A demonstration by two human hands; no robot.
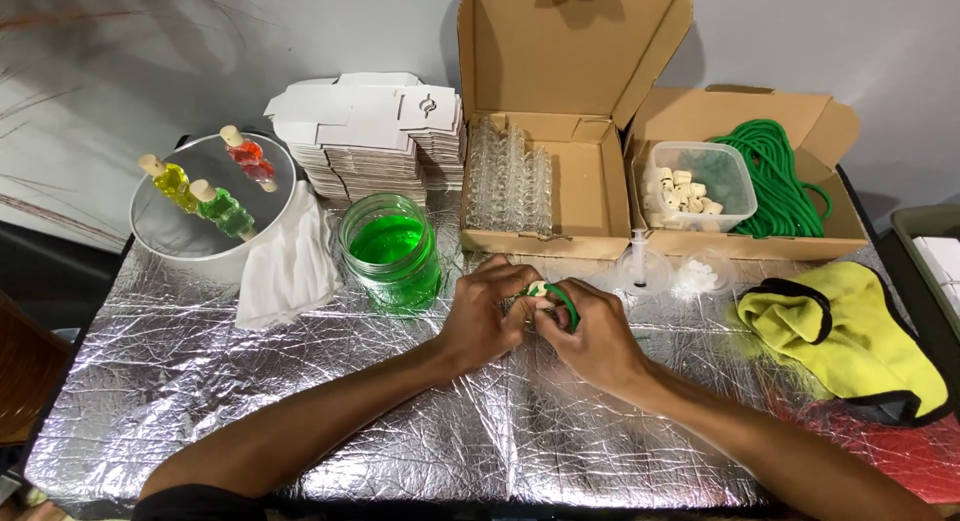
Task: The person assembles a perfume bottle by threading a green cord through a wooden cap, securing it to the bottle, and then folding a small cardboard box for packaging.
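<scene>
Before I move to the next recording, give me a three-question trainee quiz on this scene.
1. True or false: the glass jar of green liquid stands left of both hands.
2. How many small filled bottles lie on the round white tin?
3. Which box holds the coiled green cord: A, the right cardboard box, or B, the tall-lidded cardboard box?
Key: 1 true; 2 three; 3 A.

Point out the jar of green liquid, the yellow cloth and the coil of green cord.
jar of green liquid (390, 251), head view, on its glass side.
yellow cloth (860, 331), head view, mid fabric.
coil of green cord (780, 176), head view, on the loops.
</scene>
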